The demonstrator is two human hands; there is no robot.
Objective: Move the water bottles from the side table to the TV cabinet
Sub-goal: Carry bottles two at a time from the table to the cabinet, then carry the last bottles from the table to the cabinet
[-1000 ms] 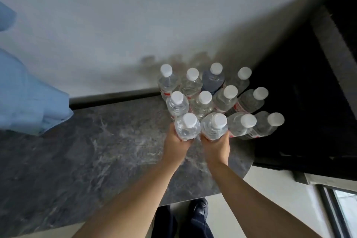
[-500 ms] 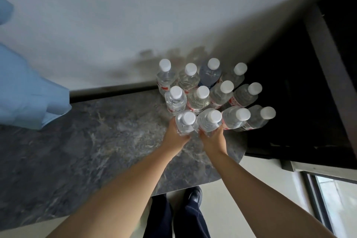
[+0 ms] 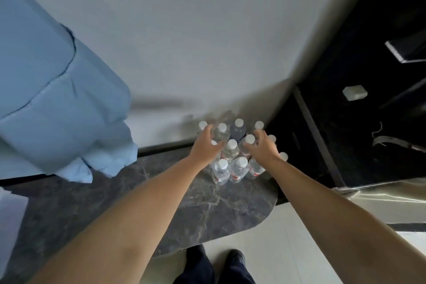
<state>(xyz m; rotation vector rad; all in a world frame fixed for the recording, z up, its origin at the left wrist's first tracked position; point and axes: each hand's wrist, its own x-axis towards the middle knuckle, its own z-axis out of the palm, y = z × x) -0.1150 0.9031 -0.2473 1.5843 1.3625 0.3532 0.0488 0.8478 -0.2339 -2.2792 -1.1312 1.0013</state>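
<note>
Several clear water bottles (image 3: 230,152) with white caps and red labels stand bunched near the far right corner of a dark marble top (image 3: 207,210), against a white wall. My left hand (image 3: 206,145) hovers over the left side of the bunch, its fingers loosely curved and touching the bottle tops. Over the right side, my right hand (image 3: 262,147) has its fingers spread. Neither hand grips a bottle. The two front bottles (image 3: 221,169) stand free, just below both hands.
A light blue cloth (image 3: 57,104) hangs over the top's left part. A black unit (image 3: 368,145) with a small white object (image 3: 355,92) fills the right. The top's rounded corner (image 3: 265,217) ends above pale floor, where my dark shoes (image 3: 214,267) show.
Both hands let go of the two front bottles, which now stand on the marble top. The hands moved forward over the bunch, and the view pulled back and up.
</note>
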